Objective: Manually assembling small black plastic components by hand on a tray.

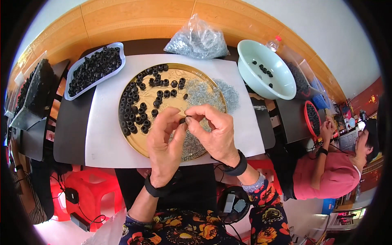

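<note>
Above a round golden tray (pixel 134 144), my two hands meet fingertip to fingertip. Between them is a small round black part (pixel 182 121), mostly covered by the fingers. My left hand (pixel 166 136) pinches it from the left with thumb and fingers. From the right, my right hand (pixel 213 130) presses thumb and forefinger together at the same part. Black ring-shaped pieces (pixel 130 98) with holes lie across the tray's left and far side. Small silvery metal pieces (pixel 200 93), too fine to name exactly, are heaped on its right side and spill past the rim.
The tray stands on a white sheet (pixel 104 134) over a dark table. Beyond are a blue tray (pixel 98 71) of black pieces, a clear bag (pixel 198 41) of silvery pieces and a pale green basin (pixel 265 69). A person in pink (pixel 326 173) works at the right; red stools (pixel 92 190) stand below left.
</note>
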Motion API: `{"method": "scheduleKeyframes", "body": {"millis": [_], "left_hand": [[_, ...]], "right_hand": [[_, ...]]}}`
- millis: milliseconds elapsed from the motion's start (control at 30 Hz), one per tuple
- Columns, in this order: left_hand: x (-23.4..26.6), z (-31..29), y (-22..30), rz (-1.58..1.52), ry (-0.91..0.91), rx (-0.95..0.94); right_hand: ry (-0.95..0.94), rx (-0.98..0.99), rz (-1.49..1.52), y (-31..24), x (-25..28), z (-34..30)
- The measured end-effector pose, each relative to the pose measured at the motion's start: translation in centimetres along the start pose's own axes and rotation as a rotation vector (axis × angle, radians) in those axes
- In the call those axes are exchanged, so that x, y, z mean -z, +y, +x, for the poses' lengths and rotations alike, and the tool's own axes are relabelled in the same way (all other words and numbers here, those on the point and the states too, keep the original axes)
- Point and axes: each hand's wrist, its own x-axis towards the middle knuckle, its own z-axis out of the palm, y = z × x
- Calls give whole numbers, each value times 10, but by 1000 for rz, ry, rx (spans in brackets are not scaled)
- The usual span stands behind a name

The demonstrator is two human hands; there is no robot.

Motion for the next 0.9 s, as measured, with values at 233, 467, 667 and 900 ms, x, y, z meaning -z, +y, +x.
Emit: {"method": "scheduleKeyframes", "body": {"millis": [233, 467, 667, 900], "left_hand": [[3, 5, 5, -23, -34, 63], [9, 10, 3, -391, -52, 224], [10, 10, 0, -517, -74, 285], [5, 9, 8, -392, -50, 325]], "right_hand": [[-16, 100, -5, 2, 3, 0], [-6, 208, -243, -6, -3, -3], [21, 239, -308, -3, -8, -6], [43, 318, -398, -6, -11, -8]]}}
